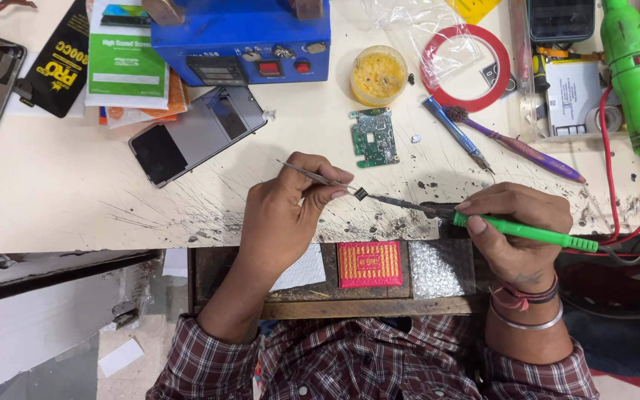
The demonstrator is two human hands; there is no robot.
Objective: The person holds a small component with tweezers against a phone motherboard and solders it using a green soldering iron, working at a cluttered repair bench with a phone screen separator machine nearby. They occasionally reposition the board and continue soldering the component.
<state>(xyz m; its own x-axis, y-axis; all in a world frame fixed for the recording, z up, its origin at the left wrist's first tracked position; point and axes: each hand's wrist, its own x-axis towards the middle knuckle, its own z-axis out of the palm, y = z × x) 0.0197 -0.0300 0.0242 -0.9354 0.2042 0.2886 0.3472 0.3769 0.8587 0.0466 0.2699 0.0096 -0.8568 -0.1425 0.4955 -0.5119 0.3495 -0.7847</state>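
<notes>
Both hands are working at the near edge of a scratched cream worktable [68, 200]. Curled into a pinch, the left hand [287, 215] is gripping thin metal tweezers [318, 178] between thumb and fingertips, its forearm rising from the near left in a plaid sleeve. Those tweezers are running left to right, their tips closing on a tiny dark square chip [361, 194] held just above the tabletop between the two hands. Closed in a pen grip, the right hand [516, 233] is holding a green-handled soldering iron [527, 231]; its long axis is lying almost level, handle trailing right, dark tip pointing left and meeting the chip. Bangles and red thread are circling the right wrist. Farther back, a small green circuit board [374, 137] is lying flat near a round yellow tub of flux paste [378, 75], and a blue bench power unit [240, 37] is standing at the far edge.
</notes>
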